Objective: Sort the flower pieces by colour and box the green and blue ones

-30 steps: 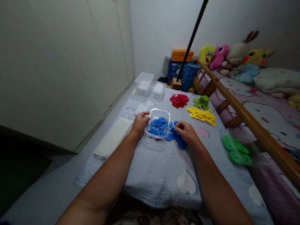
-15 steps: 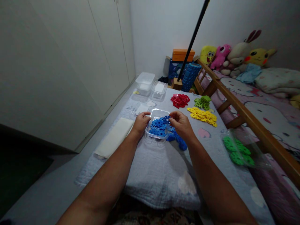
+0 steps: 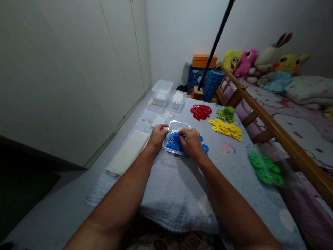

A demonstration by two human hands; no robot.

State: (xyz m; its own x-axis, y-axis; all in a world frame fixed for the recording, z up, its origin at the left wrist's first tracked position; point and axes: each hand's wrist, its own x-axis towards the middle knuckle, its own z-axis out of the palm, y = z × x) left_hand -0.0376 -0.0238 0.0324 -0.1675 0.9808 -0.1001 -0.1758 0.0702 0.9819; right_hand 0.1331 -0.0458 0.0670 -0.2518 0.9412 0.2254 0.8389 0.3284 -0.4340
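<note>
A clear plastic box point(image 3: 179, 125) with blue snowflake pieces point(image 3: 172, 141) in it sits on the quilt in front of me. My left hand point(image 3: 157, 136) grips the box's left rim. Over the box hovers my right hand point(image 3: 190, 141), fingers curled and pinched together above the blue pieces; whether a piece is between them is hidden. A few loose blue pieces point(image 3: 205, 148) lie on the quilt just right of that hand.
Red point(image 3: 200, 111), light green point(image 3: 225, 113) and yellow point(image 3: 227, 127) piles lie farther back; green pieces sit in a clear bag point(image 3: 264, 169) at right. Empty clear boxes point(image 3: 169, 94) stand at the far left. A wooden bed rail point(image 3: 270, 129) runs along the right.
My right hand went from the loose blue pile on the quilt, up and left, to over the box. The loose pile beside the box is smaller. The left hand stayed on the box.
</note>
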